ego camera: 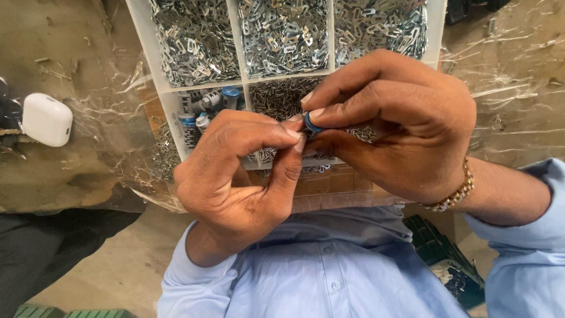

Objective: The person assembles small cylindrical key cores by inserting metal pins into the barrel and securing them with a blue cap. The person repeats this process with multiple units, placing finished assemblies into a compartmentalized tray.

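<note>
Pinched between fingertips of left hand and right hand: small blue-rimmed round part, held at frame centre above white plastic compartment tray. Both hands closed on that part, thumbs and forefingers meeting. At twelve o'clock, tray sections heaped with small silver metal clips; at ten o'clock, blue-capped cylindrical pieces in a lower section. Beneath, worn brown work surface under crinkled clear plastic sheet. At nine o'clock, white rounded plastic case. At six o'clock, light blue buttoned shirt; at four o'clock, gold-coloured link bracelet on right wrist.
</note>
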Available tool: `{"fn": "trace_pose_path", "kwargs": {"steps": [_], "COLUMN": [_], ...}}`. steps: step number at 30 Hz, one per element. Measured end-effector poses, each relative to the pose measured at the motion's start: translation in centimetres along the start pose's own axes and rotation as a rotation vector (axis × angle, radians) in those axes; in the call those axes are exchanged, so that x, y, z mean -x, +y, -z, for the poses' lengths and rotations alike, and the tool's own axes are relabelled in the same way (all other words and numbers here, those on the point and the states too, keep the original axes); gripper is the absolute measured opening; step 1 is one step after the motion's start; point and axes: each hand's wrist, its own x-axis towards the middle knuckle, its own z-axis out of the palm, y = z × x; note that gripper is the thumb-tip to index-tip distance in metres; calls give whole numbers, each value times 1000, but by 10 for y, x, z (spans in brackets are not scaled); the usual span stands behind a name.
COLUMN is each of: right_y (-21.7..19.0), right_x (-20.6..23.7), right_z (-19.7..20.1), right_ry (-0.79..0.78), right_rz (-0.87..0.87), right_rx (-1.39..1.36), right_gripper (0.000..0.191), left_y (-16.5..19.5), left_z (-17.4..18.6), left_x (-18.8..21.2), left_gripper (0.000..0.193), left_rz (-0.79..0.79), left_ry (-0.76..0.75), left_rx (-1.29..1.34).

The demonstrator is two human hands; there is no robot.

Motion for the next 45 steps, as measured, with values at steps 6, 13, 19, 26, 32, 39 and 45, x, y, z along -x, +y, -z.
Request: {"fn": "trace_pose_path", "kwargs": {"steps": [6, 13, 19, 26, 32, 39, 45], "right_y": [-1, 7, 6, 1, 0, 3, 8], "right_x": [3, 9, 7, 4, 3, 3, 8], "right_z": [-1, -3, -2, 0, 2, 3, -3], "right_ry": [8, 79, 34, -3, -27, -51, 88], "right_rz": [109, -236, -130, -100, -56, -93, -225], "right_rx": [141, -281, -160, -109, -88, -136, -329], "right_gripper": [20, 25, 25, 22, 22, 22, 24], "left_y": [9, 12, 4, 1, 1, 2, 5], "left_z": [-3, -4, -1, -3, -1, 3, -1], "left_x": [-8, -19, -2, 1, 3, -7, -14], "left_gripper": [23, 17, 14, 12, 14, 18, 14], "left_rz": [-86, -169, -58, -33, -43, -74, -180], "left_ry": [2, -114, -30, -9, -28, -29, -144], "left_rx": [-169, -638, -396, -292, -299, -324, -649]}}
